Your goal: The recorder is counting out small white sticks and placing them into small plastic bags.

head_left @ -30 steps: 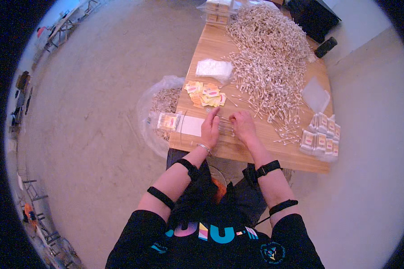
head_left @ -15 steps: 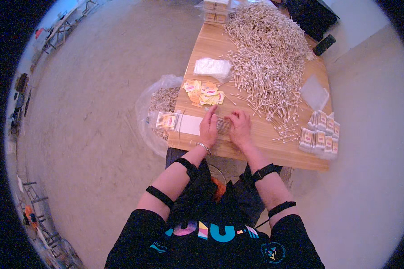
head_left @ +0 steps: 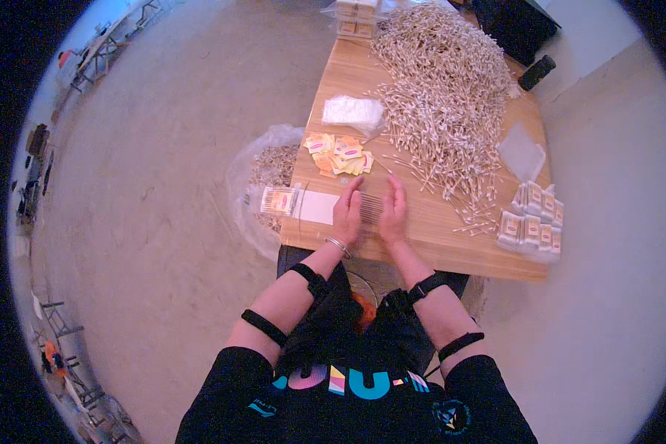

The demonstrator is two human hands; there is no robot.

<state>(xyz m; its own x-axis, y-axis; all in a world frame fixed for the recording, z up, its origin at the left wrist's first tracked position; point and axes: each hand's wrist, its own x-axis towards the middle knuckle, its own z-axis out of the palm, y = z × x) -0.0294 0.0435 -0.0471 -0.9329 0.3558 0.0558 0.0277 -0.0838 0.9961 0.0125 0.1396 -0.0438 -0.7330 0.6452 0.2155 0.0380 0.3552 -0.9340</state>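
1. Near edge of surface (head_left: 459,259): left hand (head_left: 347,214) and right hand (head_left: 393,213) upright on their outer sides, palms facing. On each, fingers straight and mostly pressed together, not curled; thumbs partly hidden.
2. Between the palms, back from near edge: a row of loose swabs (head_left: 371,209), flanked by both hands. Exact contact at each palm: cannot tell.
3. Near right corner: clustered filled packets (head_left: 529,222), two rows.
4. Left of left hand: white strip (head_left: 318,207), then one swab packet (head_left: 279,200) at left edge. Beyond that edge, lower down, clear sack (head_left: 240,174) holding swabs.
5. Farther along left edge: orange-yellow cards (head_left: 340,154), scattered; then stacked clear bags (head_left: 353,112).
6. Toward far edge: big swab heap (head_left: 444,89). Far left corner: boxed-up packets (head_left: 357,18).
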